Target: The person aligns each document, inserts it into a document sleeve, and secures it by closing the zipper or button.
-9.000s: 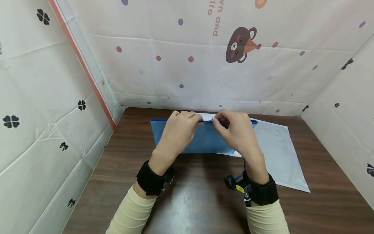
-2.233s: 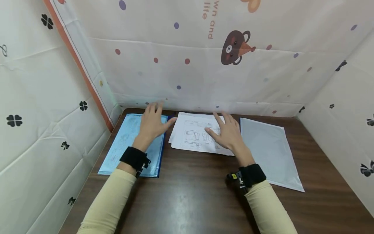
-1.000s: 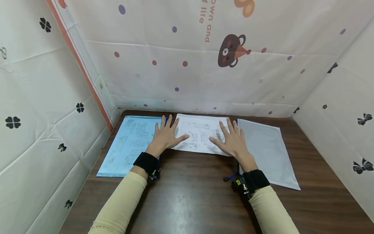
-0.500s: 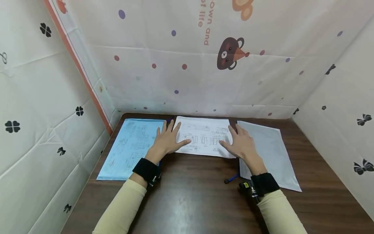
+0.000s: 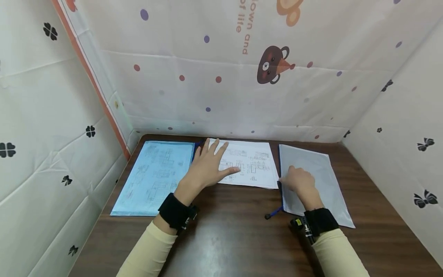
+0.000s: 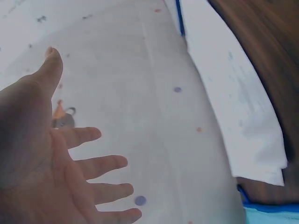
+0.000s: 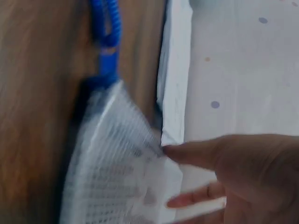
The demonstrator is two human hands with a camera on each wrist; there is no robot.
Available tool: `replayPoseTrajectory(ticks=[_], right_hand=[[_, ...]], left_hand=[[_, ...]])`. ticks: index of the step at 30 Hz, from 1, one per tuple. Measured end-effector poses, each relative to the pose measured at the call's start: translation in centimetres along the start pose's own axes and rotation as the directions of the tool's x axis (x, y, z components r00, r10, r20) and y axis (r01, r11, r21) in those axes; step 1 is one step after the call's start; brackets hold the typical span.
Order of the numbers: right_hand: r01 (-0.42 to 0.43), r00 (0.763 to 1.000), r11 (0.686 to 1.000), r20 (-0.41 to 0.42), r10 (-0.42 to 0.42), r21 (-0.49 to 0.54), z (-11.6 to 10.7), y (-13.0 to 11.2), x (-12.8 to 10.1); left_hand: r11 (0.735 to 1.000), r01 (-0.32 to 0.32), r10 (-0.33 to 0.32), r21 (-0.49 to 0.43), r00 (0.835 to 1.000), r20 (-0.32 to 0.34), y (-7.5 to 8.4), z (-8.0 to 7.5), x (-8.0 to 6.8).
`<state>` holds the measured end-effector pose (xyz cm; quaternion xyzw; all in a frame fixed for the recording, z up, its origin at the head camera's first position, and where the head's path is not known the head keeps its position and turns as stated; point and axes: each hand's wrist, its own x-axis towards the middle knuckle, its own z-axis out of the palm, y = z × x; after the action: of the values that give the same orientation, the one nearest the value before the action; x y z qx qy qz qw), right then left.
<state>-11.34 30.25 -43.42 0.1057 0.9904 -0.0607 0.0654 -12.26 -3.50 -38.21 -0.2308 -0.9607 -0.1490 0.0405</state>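
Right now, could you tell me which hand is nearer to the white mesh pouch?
Right. The right hand is at the white mesh pouch, on its near left edge. The left hand rests flat on the printed sheets, apart from the pouch.

a white sheet of printed drawings [image 5: 247,163] lies flat at the back middle of the desk [image 5: 235,238] (line diagrams face up). just to its right lies a pale mesh zip pouch [image 5: 315,181], flat, its near left corner lifted slightly, a blue cord [image 5: 275,212] trailing from that corner onto the wood.
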Motion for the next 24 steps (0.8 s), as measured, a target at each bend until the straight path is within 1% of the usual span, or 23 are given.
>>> replayPoseTrajectory(ticks=[2,4,6,8,11,14,16,18,21,24], right_hand=[[0.023,1.0,0.999,0.008,-0.023,-0.022,0.3,0.2,0.1],[0.054,0.999,0.998,-0.003,-0.054,-0.039,0.6,0.2,0.1],[0.082,0.996,0.995,-0.023,-0.083,-0.056,0.7,0.3,0.1],[0.105,0.993,0.992,-0.037,-0.108,-0.075,0.8,0.5,0.2],[0.133,0.99,0.988,-0.045,-0.137,-0.083,0.8,1.0,0.1],[0.158,0.985,0.987,-0.062,-0.16,-0.04,0.7,1.7,-0.1],[0.175,0.98,0.985,-0.096,-0.173,0.005,0.6,2.3,-0.2],[0.188,0.973,0.981,-0.148,-0.178,0.056,0.5,2.8,-0.4],[0.214,0.959,0.969,-0.217,-0.184,0.124,-0.1,3.4,-0.8],[0.237,0.952,0.955,-0.238,-0.192,0.179,-1.2,3.2,-1.6]], left_hand=[[1.0,-0.02,0.02,0.009,1.0,-0.001,0.5,-0.2,-0.3],[0.999,-0.032,0.032,0.018,0.999,-0.023,0.9,-0.3,-0.4],[0.999,-0.043,0.043,0.013,0.998,-0.052,1.1,-0.4,-0.4],[0.999,-0.054,0.054,0.007,0.996,-0.066,1.2,-0.5,-0.2],[0.998,-0.061,0.061,-0.001,0.996,-0.062,1.4,-0.5,-0.1],[0.998,-0.061,0.061,0.003,0.996,-0.06,1.6,-0.5,0.0],[0.998,-0.062,0.062,0.006,0.996,-0.061,1.8,-0.5,0.1],[0.997,-0.072,0.072,0.004,0.996,-0.059,2.1,-0.6,0.2],[0.996,-0.084,0.084,0.007,0.995,-0.045,2.5,-0.6,0.3],[0.995,-0.096,0.097,0.007,0.995,-0.033,3.0,-0.6,0.2]])
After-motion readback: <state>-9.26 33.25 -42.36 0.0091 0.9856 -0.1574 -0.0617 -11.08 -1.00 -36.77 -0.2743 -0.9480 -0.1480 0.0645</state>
